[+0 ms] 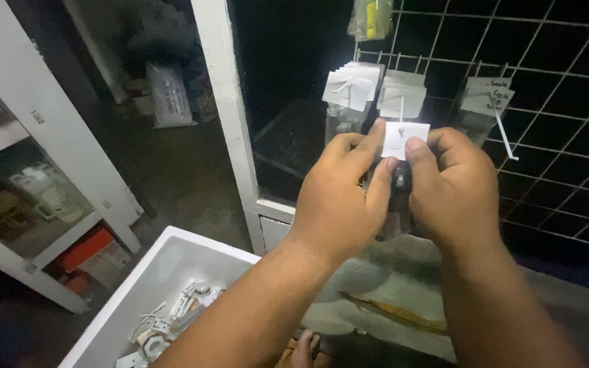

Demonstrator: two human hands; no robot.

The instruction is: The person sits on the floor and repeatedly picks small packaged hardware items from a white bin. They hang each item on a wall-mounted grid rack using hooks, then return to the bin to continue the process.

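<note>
I see a dark wire-grid display panel (553, 136) filling the upper right of the frame, with thin white metal pegs sticking out toward me. Below it, at lower left, sits a white open-topped plastic bin (165, 266) holding a loose pile of small carded packets (172, 317).

At centre frame both hands meet at one peg. My left hand (339, 197) and right hand (455, 194) each pinch the small white header card of a clear hanging packet (403, 140), thumb and forefinger closed on its lower corners. The card sits at the tip of a white peg (401, 109), just in front of a row of similar white-carded packets (352, 85).

I judge the main risk to be the card's punched hole missing the peg tip, or tearing if pushed askew; the packet could then drop toward the crumpled cloth (390, 286) below. The neighbouring bare peg (502, 129) at right could also snag my right hand.

The packet's contents are hidden behind my fingers, and the dim light makes the shelving (28, 177) at left hard to read.
</note>
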